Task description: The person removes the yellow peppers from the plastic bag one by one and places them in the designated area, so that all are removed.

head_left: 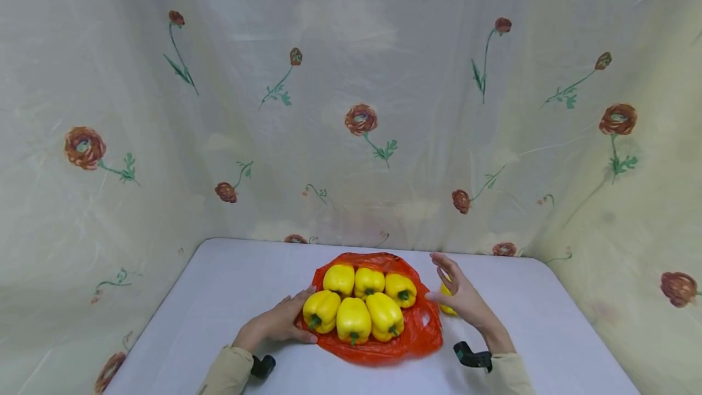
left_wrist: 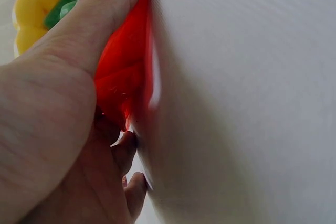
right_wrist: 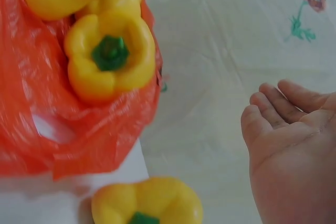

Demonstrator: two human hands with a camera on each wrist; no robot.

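Several yellow bell peppers (head_left: 353,320) with green stems lie together on a spread red plastic bag (head_left: 428,337). My left hand (head_left: 285,319) rests against the bag's left edge, fingers extended along it. The thumb lies over the red plastic in the left wrist view, beside a bell pepper (left_wrist: 31,11). To the bag's right, my right hand (head_left: 463,297) is raised with its fingers spread, holding nothing. Partly hidden behind it is a single bell pepper (head_left: 448,306) outside the bag; the right wrist view shows this loose pepper (right_wrist: 149,200) below the bag's edge.
A white table (head_left: 236,273) with rounded far corners carries the bag. Pale flowered sheeting (head_left: 329,157) hangs behind it and along both sides. Each wrist bears a small black camera, such as the left wrist's camera (head_left: 263,366).
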